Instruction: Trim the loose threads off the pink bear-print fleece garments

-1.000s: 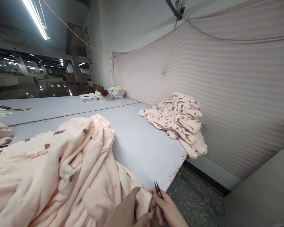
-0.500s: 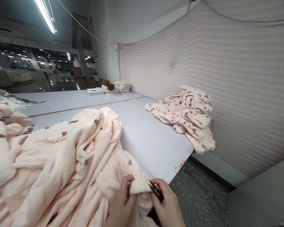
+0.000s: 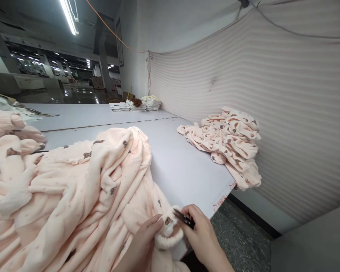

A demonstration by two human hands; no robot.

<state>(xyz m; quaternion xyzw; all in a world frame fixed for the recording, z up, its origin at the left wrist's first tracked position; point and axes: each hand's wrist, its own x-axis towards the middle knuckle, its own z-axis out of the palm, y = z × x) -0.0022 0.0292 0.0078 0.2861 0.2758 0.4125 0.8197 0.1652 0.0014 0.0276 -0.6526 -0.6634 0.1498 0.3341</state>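
A peach fleece garment (image 3: 82, 196) with small brown prints lies bunched on the grey table (image 3: 181, 166) in front of me. My left hand (image 3: 143, 243) pinches a folded edge of this garment near the table's front edge. My right hand (image 3: 200, 236) is closed around small black thread snips (image 3: 184, 219), whose tips point left at the cloth edge held by my left hand.
A stack of matching peach garments (image 3: 229, 141) sits at the table's right edge by the striped fabric wall (image 3: 286, 113). More peach pieces (image 3: 8, 132) lie at far left. Folded piles (image 3: 136, 105) rest at the table's far end. Dark floor (image 3: 243, 241) lies beyond the table corner.
The view shifted right and down. My right hand turned the snips from pointing up to pointing left at the cloth. My left hand shifted its pinch to a rolled edge.
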